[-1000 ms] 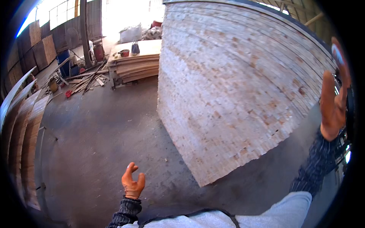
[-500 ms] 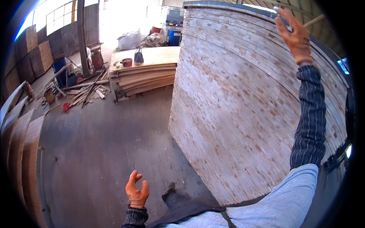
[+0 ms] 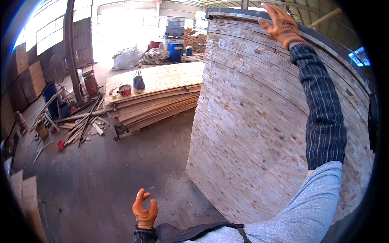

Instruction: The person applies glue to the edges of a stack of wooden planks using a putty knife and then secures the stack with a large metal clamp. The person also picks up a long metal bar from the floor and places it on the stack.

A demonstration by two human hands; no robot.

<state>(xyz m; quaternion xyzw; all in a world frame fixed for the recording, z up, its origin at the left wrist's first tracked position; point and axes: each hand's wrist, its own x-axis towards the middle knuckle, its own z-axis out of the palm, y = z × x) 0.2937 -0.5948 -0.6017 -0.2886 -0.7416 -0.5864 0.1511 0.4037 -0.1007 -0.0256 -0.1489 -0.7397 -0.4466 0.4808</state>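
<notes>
A tall stack of wooden boards (image 3: 247, 121), its side made of many thin pale layers with brown flecks, fills the right half of the head view. My right hand (image 3: 282, 28), in an orange work glove, reaches up to the dark top edge of this stack. Its fingers are stretched out, and whether the palm presses on the edge I cannot tell. Low at the left, my left hand (image 3: 144, 210), gloved in orange too, hangs over the floor with curled fingers apart and nothing between them. Dark striped sleeves cover both forearms.
A lower pile of wide wooden panels (image 3: 158, 83) stands ahead, bearing a dark bag (image 3: 138, 82) and a red container (image 3: 125, 90). Scrap wood strips (image 3: 87, 123) litter the floor by a post (image 3: 73, 52). Panels (image 3: 31, 202) lean at the lower left; a blue barrel (image 3: 175, 52) stands farther back.
My right hand has shifted left along the top of the stack. The view has moved, so the panel pile looks nearer and the leaning panels slip toward the lower left. My left hand keeps its shape.
</notes>
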